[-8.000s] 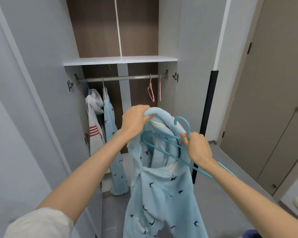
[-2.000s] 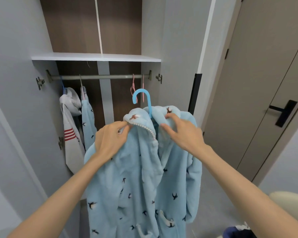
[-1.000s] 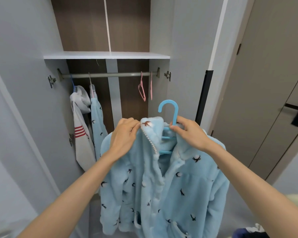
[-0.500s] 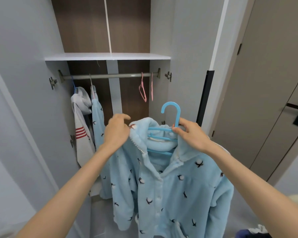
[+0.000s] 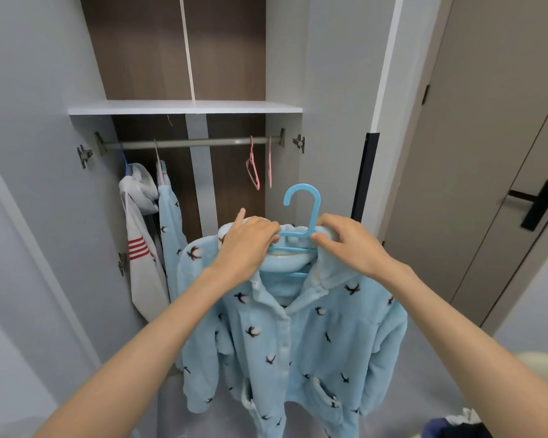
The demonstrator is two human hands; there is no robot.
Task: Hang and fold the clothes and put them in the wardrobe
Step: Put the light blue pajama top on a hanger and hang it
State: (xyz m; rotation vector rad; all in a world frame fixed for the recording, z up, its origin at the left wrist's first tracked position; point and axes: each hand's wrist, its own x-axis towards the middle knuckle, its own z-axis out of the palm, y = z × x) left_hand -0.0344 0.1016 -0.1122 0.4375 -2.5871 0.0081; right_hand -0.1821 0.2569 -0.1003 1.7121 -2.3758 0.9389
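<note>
A light blue fleece pyjama top [image 5: 298,336] with small dark bird prints hangs on a blue plastic hanger [image 5: 302,213], held up in front of the open wardrobe. My left hand [image 5: 247,245] grips the collar and the hanger's left side. My right hand [image 5: 348,245] pinches the collar and hanger just right of the hook. The hook stands upright, below the metal rail [image 5: 187,142] and apart from it.
On the rail's left hang a white garment with red stripes [image 5: 143,248] and a matching blue fleece piece [image 5: 171,229]. Two empty pink hangers [image 5: 255,167] hang at the right. A white shelf [image 5: 184,107] sits above. A closed door with a black handle [image 5: 538,203] is at right.
The top has settled squarely on the hanger, front facing me. My left hand has moved from the left collar edge onto the hanger beside the hook.
</note>
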